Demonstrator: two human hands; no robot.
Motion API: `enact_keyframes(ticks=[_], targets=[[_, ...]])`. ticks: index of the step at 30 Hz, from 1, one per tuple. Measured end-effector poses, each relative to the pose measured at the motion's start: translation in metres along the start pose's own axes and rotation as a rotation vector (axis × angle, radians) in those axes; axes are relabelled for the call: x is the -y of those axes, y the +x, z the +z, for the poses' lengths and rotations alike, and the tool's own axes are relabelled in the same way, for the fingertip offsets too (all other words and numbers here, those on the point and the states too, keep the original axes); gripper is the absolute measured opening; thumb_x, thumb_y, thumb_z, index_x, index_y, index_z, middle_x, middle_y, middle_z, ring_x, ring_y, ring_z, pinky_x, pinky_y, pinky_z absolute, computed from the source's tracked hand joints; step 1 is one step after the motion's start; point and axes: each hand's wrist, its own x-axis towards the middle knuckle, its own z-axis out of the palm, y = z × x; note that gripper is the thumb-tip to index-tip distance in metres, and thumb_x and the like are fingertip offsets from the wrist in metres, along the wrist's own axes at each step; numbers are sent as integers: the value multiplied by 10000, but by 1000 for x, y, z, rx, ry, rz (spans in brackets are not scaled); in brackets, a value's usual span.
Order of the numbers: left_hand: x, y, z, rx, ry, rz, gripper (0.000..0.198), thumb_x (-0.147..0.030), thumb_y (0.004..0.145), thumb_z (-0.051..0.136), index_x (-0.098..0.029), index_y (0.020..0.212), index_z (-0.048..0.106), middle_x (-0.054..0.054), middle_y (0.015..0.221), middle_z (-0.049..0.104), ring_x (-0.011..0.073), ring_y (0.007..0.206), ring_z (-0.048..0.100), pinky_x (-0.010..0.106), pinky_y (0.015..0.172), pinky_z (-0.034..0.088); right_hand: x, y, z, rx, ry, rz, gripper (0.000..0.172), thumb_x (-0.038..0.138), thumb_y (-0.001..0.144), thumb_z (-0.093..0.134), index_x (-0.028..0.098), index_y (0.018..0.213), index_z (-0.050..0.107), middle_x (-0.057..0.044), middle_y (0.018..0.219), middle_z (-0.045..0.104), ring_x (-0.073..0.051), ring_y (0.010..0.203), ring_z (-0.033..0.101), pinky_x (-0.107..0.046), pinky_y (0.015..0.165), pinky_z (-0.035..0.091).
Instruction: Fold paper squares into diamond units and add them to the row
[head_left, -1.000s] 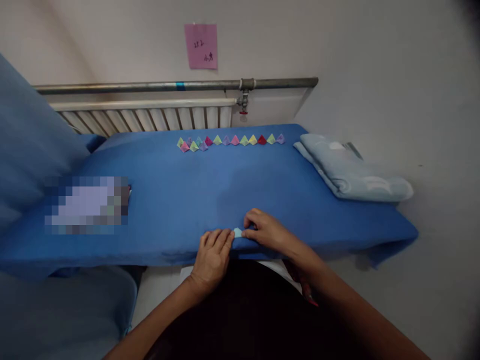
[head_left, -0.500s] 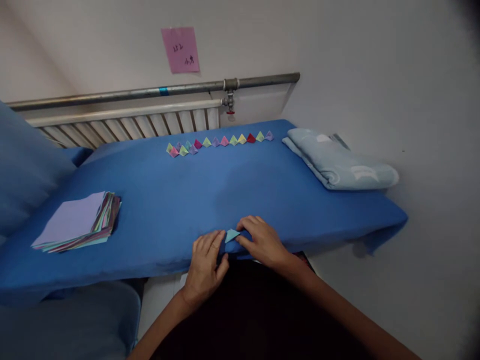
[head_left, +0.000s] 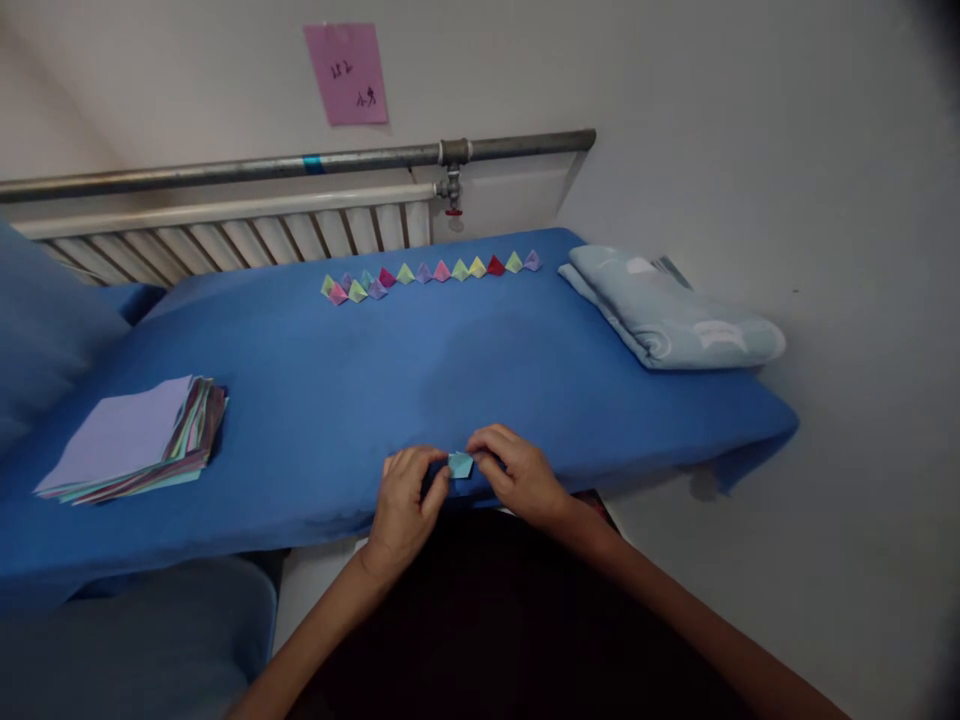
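Observation:
A small light-blue folded paper (head_left: 460,465) is between my two hands at the near edge of the blue-covered table (head_left: 322,390). My left hand (head_left: 405,500) pinches its left side between thumb and fingers. At the paper's upper right corner, my right hand (head_left: 519,474) has its thumb and fingertips closed together. Farther back, several small folded paper pieces (head_left: 441,271) in many colours stand in a row, with a few doubled up at the left end. A stack of coloured paper sheets (head_left: 135,435), lilac on top, lies at the left.
A folded pale-blue blanket (head_left: 667,310) lies at the right by the wall. Behind the table run a white radiator (head_left: 247,235) and a metal pipe (head_left: 375,158) with a red-handled valve (head_left: 454,195). A pink note (head_left: 347,75) is stuck on the wall. A blue-covered seat (head_left: 172,630) stands at the lower left.
The light-blue paper has gone from a flat triangle to a squarer, many-sided shape. My left thumb has come up to its edge. The whole view has shifted slightly.

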Motion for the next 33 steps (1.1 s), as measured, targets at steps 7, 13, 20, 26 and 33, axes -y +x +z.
enact_keyframes(ticks=[7,13,20,26,33], targets=[[-4,8,7,33,35,2,96,-267,906,536,-206,946,599,21,911,674,186,882,594,358,811,405,1,7,-1,100,-12,-38,201,138,860,511,234,985,638,-19,900,644,-154,859,590,-278,774,450],[-3,6,9,17,60,8,89,-268,902,552,-199,940,593,20,899,665,188,875,582,352,797,395,-2,5,-1,103,-28,-69,148,160,874,521,209,946,641,-20,847,638,-149,808,582,-266,735,444],[-3,7,8,37,58,8,58,-254,883,574,-200,872,588,14,873,656,184,861,574,341,787,380,-3,2,-2,93,-41,-136,128,189,897,501,202,903,628,-26,819,622,-151,786,567,-263,724,434],[-2,7,8,12,46,52,58,-232,883,571,-201,916,608,16,891,664,184,869,580,338,792,375,-6,3,0,79,-42,-171,122,181,898,503,198,922,622,-24,821,611,-143,766,559,-252,703,430],[-1,7,8,1,25,45,62,-225,882,556,-205,886,615,24,878,668,185,856,584,341,795,384,-7,3,3,62,-42,-166,102,164,884,500,205,849,587,-19,805,581,-139,744,540,-248,689,427]])
